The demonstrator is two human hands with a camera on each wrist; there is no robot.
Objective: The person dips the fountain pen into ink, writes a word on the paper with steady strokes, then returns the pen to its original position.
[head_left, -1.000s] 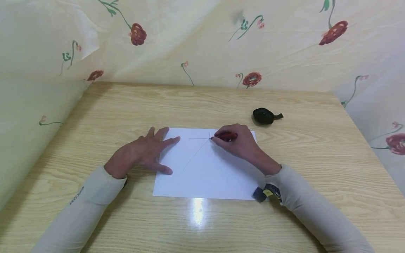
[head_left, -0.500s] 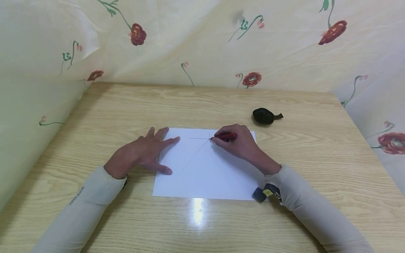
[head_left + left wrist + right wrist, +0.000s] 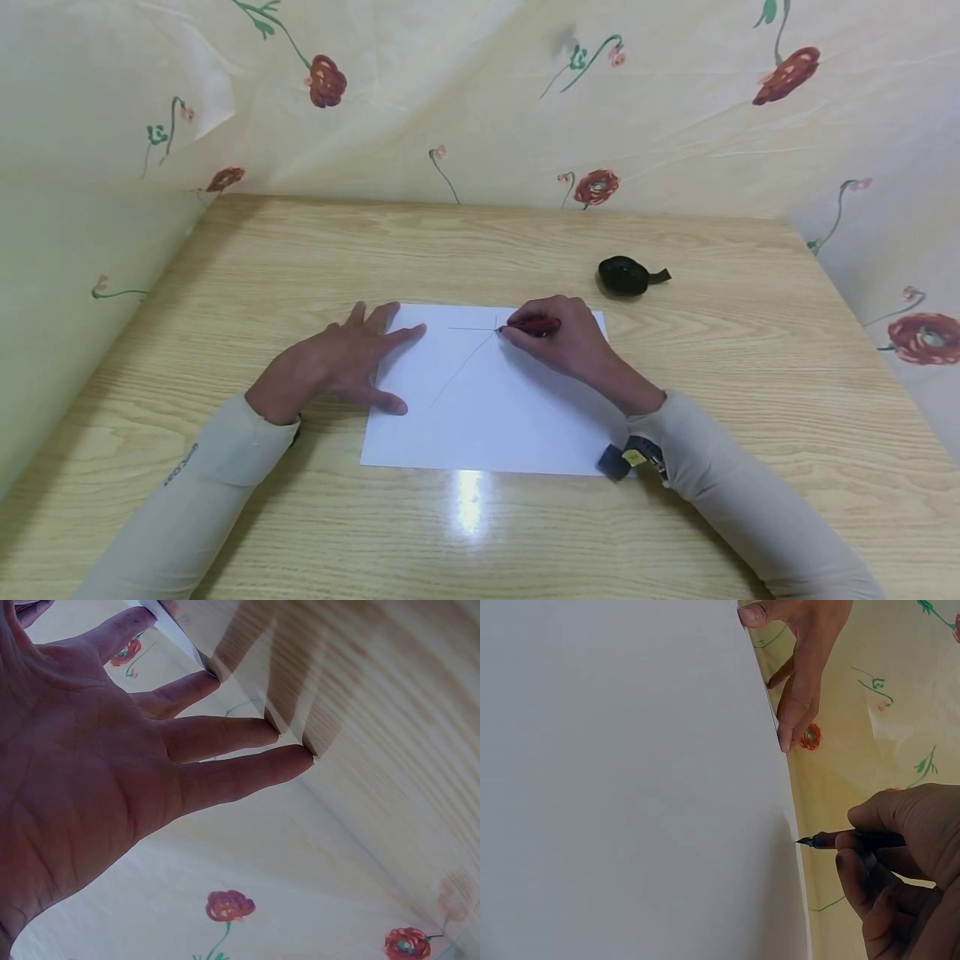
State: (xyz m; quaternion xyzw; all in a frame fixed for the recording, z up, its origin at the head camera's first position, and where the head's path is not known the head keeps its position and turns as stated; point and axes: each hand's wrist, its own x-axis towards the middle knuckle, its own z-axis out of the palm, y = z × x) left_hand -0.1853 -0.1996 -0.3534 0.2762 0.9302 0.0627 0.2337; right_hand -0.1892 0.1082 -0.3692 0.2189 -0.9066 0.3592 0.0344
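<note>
A white sheet of paper (image 3: 480, 433) lies on the wooden table, bearing a few thin lines that meet near its upper middle. My right hand (image 3: 566, 337) grips a dark red pen (image 3: 542, 325), its tip at the point where the lines meet. In the right wrist view the pen's pointed dark tip (image 3: 804, 841) touches the sheet. My left hand (image 3: 337, 362) rests with spread fingers over the sheet's left edge. The left wrist view shows those straight fingers (image 3: 225, 739) with their tips down at the table surface.
A black rounded object with a short strap (image 3: 624, 276) lies behind the paper, to the right. Flower-patterned cloth (image 3: 495, 100) rises along the table's back and sides. A dark block on a wrist strap (image 3: 615, 462) hangs over the paper's lower right corner.
The hands, pen and drawn lines look almost the same throughout. Only a very slight shift of the whole head view shows.
</note>
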